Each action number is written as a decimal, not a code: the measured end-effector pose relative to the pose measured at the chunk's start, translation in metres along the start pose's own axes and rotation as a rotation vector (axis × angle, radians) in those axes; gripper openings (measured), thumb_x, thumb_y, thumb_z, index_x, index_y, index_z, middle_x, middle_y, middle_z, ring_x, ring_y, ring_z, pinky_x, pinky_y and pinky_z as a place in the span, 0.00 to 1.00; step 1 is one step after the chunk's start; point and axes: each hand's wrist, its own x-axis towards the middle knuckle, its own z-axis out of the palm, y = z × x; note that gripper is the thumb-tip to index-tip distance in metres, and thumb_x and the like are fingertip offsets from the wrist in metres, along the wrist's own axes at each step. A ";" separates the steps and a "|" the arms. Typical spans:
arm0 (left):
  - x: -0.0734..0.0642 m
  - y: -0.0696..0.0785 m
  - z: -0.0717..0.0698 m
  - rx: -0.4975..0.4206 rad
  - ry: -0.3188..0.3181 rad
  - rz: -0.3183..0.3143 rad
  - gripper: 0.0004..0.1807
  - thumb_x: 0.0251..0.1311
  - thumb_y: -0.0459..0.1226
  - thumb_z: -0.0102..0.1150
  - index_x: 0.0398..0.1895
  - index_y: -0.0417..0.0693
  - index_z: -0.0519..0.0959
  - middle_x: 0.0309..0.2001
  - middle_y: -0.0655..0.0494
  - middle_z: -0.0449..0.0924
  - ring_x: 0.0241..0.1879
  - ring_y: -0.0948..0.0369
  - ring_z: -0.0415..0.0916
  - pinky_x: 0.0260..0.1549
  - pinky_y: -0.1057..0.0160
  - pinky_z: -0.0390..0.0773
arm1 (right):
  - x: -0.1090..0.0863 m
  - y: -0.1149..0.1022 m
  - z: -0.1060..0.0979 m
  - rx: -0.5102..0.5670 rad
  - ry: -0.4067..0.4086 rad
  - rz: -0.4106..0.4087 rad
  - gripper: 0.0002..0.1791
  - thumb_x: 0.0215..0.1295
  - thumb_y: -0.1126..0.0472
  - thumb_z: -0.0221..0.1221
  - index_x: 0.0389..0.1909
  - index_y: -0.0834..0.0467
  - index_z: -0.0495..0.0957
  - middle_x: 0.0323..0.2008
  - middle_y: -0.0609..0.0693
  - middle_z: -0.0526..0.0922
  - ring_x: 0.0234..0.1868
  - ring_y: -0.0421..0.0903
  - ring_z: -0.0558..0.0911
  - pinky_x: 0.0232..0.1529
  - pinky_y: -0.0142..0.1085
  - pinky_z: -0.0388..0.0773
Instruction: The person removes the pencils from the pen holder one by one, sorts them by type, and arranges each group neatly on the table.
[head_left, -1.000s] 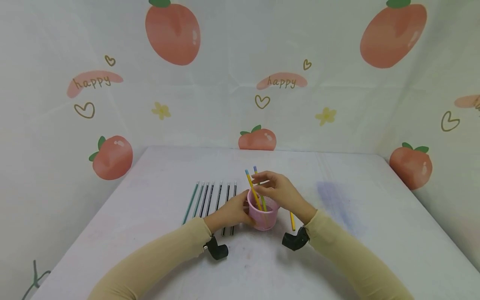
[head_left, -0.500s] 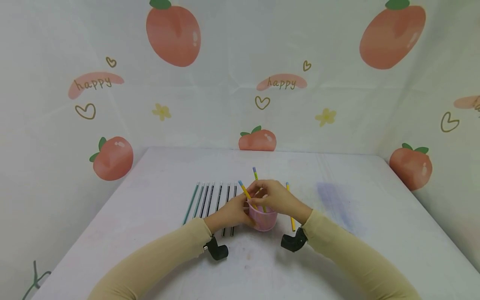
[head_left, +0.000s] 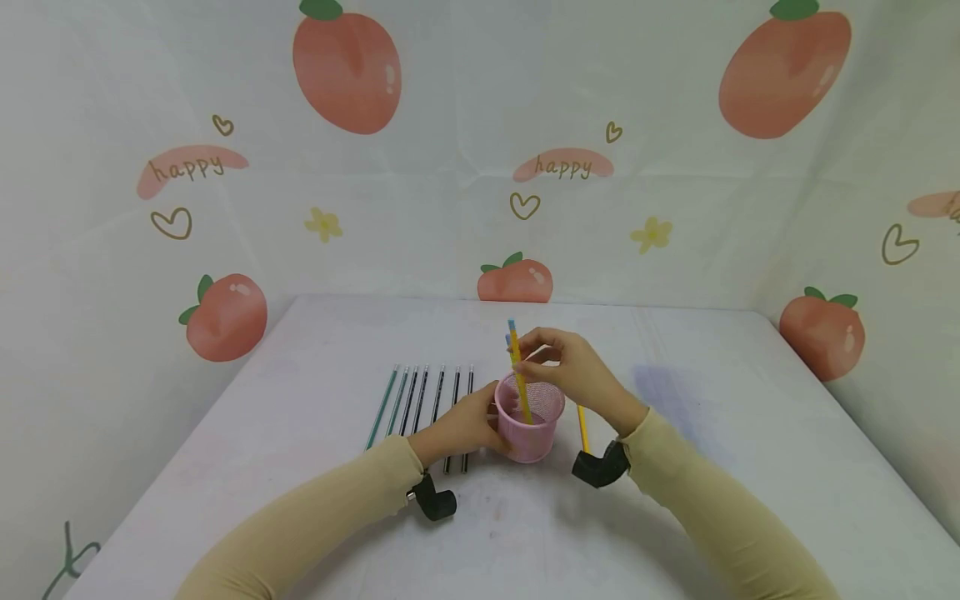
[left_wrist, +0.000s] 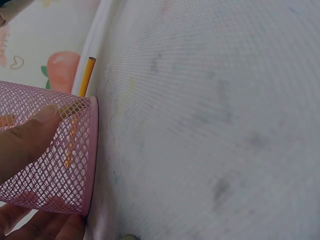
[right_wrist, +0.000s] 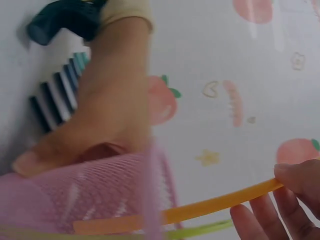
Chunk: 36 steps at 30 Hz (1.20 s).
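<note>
A pink mesh pen cup [head_left: 528, 442] stands upright on the table. My left hand [head_left: 467, 427] grips its left side, and in the left wrist view the thumb [left_wrist: 31, 137] lies across the mesh with other fingers beneath. Above the rim, my right hand [head_left: 576, 367] pinches a yellow pencil [head_left: 524, 398] with a blue end up; its lower part is inside the cup. The right wrist view has the thumb and fingers holding this pencil [right_wrist: 220, 204] near its upper end. Beside it a lime-green pencil [right_wrist: 202, 229] leans in the cup, mostly hidden in the head view.
To the left, several dark pencils [head_left: 420, 398] and teal pencils [head_left: 382, 408] lie in a row, partly behind the left hand. Another yellow pencil [head_left: 582, 429] lies right of the cup, partly covered by the right wrist. A printed cloth [head_left: 450, 208] hangs behind the table.
My right hand dipped to the cup's rim, then rose and shifted right, bringing the yellow pencil from a leftward lean to nearly upright. The left hand and cup stayed in place.
</note>
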 end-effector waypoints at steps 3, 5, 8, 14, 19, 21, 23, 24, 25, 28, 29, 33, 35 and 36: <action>0.000 0.000 0.001 -0.003 0.009 -0.001 0.51 0.40 0.29 0.76 0.70 0.49 0.60 0.63 0.53 0.72 0.63 0.53 0.71 0.61 0.55 0.74 | 0.001 -0.007 -0.013 0.092 0.083 -0.026 0.11 0.60 0.66 0.65 0.44 0.65 0.79 0.44 0.55 0.82 0.41 0.44 0.84 0.40 0.40 0.86; 0.000 0.001 0.001 -0.004 0.015 0.000 0.52 0.38 0.29 0.77 0.71 0.49 0.60 0.63 0.53 0.71 0.63 0.53 0.70 0.61 0.55 0.74 | 0.001 -0.011 -0.022 0.152 0.146 -0.050 0.12 0.60 0.68 0.64 0.44 0.67 0.78 0.43 0.54 0.81 0.39 0.41 0.85 0.40 0.40 0.86; 0.000 0.000 0.002 -0.007 0.019 0.002 0.54 0.37 0.30 0.78 0.71 0.50 0.60 0.63 0.53 0.71 0.63 0.53 0.70 0.61 0.56 0.74 | 0.000 -0.014 -0.036 0.219 0.238 -0.081 0.11 0.61 0.69 0.63 0.44 0.67 0.77 0.40 0.50 0.80 0.36 0.38 0.84 0.39 0.38 0.85; 0.000 -0.002 0.002 -0.016 0.023 0.009 0.54 0.36 0.29 0.78 0.71 0.50 0.60 0.63 0.53 0.71 0.63 0.52 0.71 0.60 0.56 0.75 | -0.002 -0.010 -0.063 0.280 0.349 -0.073 0.11 0.62 0.66 0.64 0.45 0.56 0.81 0.41 0.43 0.81 0.37 0.36 0.84 0.39 0.34 0.85; 0.000 -0.004 0.002 -0.003 0.028 0.014 0.53 0.35 0.29 0.79 0.70 0.50 0.62 0.62 0.53 0.72 0.62 0.52 0.71 0.60 0.57 0.75 | -0.001 0.007 -0.075 0.259 0.364 0.023 0.24 0.62 0.66 0.64 0.59 0.64 0.74 0.38 0.46 0.77 0.36 0.34 0.84 0.37 0.32 0.84; 0.000 -0.004 0.002 -0.009 0.025 0.016 0.53 0.36 0.30 0.79 0.70 0.50 0.62 0.62 0.53 0.72 0.63 0.52 0.71 0.60 0.56 0.75 | 0.000 0.017 -0.077 0.235 0.352 0.070 0.29 0.62 0.66 0.64 0.64 0.64 0.69 0.38 0.46 0.76 0.36 0.34 0.83 0.37 0.32 0.85; 0.001 -0.004 0.002 -0.015 0.022 0.019 0.53 0.36 0.30 0.79 0.70 0.50 0.62 0.63 0.53 0.72 0.63 0.52 0.70 0.60 0.56 0.74 | 0.002 0.028 -0.078 0.203 0.334 0.113 0.32 0.62 0.65 0.64 0.67 0.63 0.66 0.39 0.47 0.75 0.35 0.33 0.83 0.37 0.32 0.85; 0.001 -0.004 0.001 -0.020 0.020 0.020 0.53 0.36 0.30 0.79 0.70 0.50 0.62 0.63 0.53 0.72 0.63 0.52 0.70 0.60 0.56 0.74 | 0.002 0.033 -0.078 0.192 0.323 0.133 0.33 0.63 0.64 0.63 0.68 0.61 0.65 0.40 0.49 0.75 0.35 0.33 0.83 0.38 0.32 0.85; 0.001 -0.003 0.001 -0.027 0.017 0.022 0.52 0.36 0.30 0.79 0.70 0.50 0.62 0.63 0.53 0.71 0.64 0.52 0.70 0.60 0.55 0.74 | 0.002 0.039 -0.078 0.183 0.310 0.149 0.34 0.63 0.65 0.63 0.69 0.61 0.64 0.41 0.50 0.75 0.35 0.34 0.83 0.38 0.32 0.85; 0.001 -0.003 0.001 -0.030 0.015 0.018 0.52 0.37 0.30 0.79 0.70 0.50 0.62 0.63 0.53 0.71 0.64 0.52 0.70 0.60 0.56 0.74 | 0.002 0.056 -0.078 0.148 0.268 0.206 0.36 0.63 0.64 0.63 0.71 0.59 0.62 0.44 0.57 0.75 0.35 0.35 0.83 0.39 0.35 0.85; 0.001 -0.002 0.001 -0.032 0.014 0.015 0.52 0.37 0.30 0.79 0.70 0.50 0.62 0.63 0.53 0.71 0.64 0.52 0.70 0.60 0.56 0.74 | 0.002 0.061 -0.077 0.136 0.252 0.224 0.36 0.63 0.65 0.63 0.71 0.58 0.61 0.46 0.59 0.74 0.36 0.36 0.84 0.40 0.36 0.85; 0.000 -0.001 0.001 -0.032 0.014 0.009 0.52 0.37 0.29 0.78 0.70 0.50 0.62 0.63 0.53 0.71 0.64 0.53 0.70 0.60 0.57 0.74 | -0.001 0.082 -0.075 0.093 0.191 0.307 0.36 0.63 0.67 0.62 0.72 0.60 0.60 0.48 0.65 0.74 0.39 0.42 0.85 0.42 0.40 0.85; 0.000 0.000 0.002 -0.033 0.013 0.013 0.52 0.37 0.29 0.78 0.70 0.49 0.62 0.63 0.53 0.71 0.64 0.53 0.70 0.60 0.57 0.74 | -0.003 0.091 -0.073 0.071 0.156 0.348 0.36 0.63 0.68 0.62 0.71 0.64 0.59 0.47 0.65 0.75 0.38 0.43 0.85 0.42 0.42 0.85; 0.000 0.000 0.002 -0.032 0.013 0.014 0.52 0.37 0.29 0.78 0.70 0.48 0.61 0.63 0.52 0.72 0.64 0.53 0.70 0.60 0.57 0.74 | -0.003 0.096 -0.072 0.066 0.138 0.374 0.35 0.63 0.68 0.62 0.70 0.65 0.60 0.46 0.65 0.76 0.37 0.43 0.85 0.42 0.42 0.85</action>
